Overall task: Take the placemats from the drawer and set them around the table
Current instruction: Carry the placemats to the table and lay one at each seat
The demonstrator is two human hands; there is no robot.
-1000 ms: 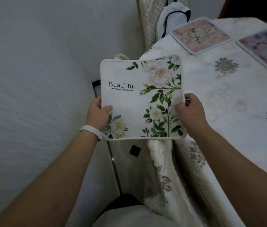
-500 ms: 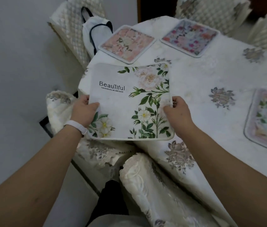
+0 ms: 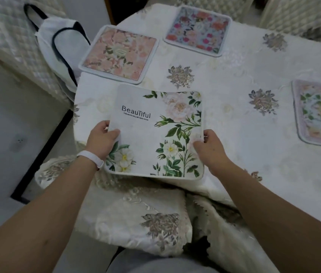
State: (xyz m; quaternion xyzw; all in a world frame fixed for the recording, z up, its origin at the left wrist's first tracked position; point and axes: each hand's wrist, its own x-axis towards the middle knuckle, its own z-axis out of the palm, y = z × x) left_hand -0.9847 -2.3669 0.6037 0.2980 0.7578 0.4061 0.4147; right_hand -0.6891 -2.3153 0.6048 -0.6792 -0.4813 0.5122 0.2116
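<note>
A white placemat [image 3: 151, 133] printed with green leaves, pale flowers and the word "BeauTiful" lies low over the near left corner of the table [image 3: 234, 107]. My left hand [image 3: 101, 141] grips its left edge, thumb on top. My right hand [image 3: 210, 148] grips its right edge the same way. Whether the mat touches the cloth I cannot tell. Three other placemats lie on the tablecloth: a peach floral one [image 3: 119, 54] at the far left, a blue and red floral one [image 3: 198, 29] behind it, and a pale green floral one [image 3: 319, 113] at the right edge.
A cream embroidered tablecloth hangs in folds [image 3: 146, 219] over the near edge. A quilted chair [image 3: 16, 42] stands at the far left with a white bag with dark handles [image 3: 63, 42] beside it. More quilted chair backs [image 3: 301, 14] line the far side.
The view has swung right from the wall to the table. Both hands have carried the white placemat over the table's near left corner and lowered it.
</note>
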